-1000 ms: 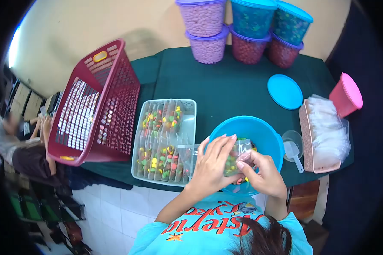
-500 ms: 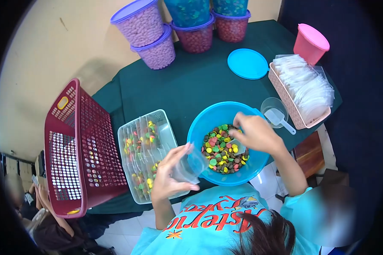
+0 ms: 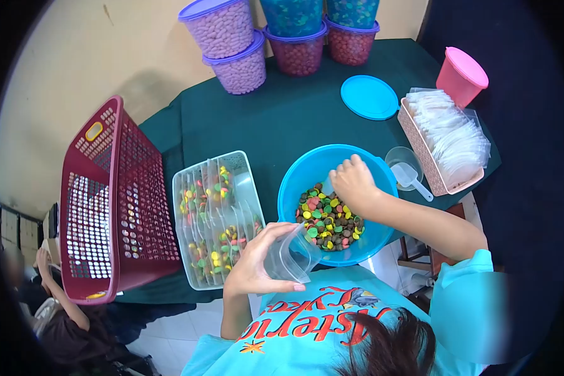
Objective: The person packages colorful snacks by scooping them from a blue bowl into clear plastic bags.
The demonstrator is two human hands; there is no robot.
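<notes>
My left hand (image 3: 260, 263) holds a clear plastic bag (image 3: 292, 255) with its mouth spread, beside the left rim of the blue basin (image 3: 382, 235). Inside the basin lies a heap of brown, green, yellow and pink candies (image 3: 332, 219). Over the basin's upper part, my right hand (image 3: 352, 182) has its fingers curled round a small clear scoop (image 3: 328, 185), mostly hidden by the hand. Filled clear bags of candies (image 3: 216, 257) stand in a row in the pale tray (image 3: 249, 182) left of the basin.
A maroon basket (image 3: 116, 207) stands at the left. Lidded tubs (image 3: 238, 70) line the back. At the right are a blue lid (image 3: 369, 97), a pink tub (image 3: 460, 78), a box of empty bags (image 3: 448, 135) and a white scoop (image 3: 410, 177). Another person's arm (image 3: 62, 291) shows lower left.
My right hand has moved up and left within the basin, its fingers now more curled. The bag in my left hand is spread wider and sits slightly lower. The view has shifted a little.
</notes>
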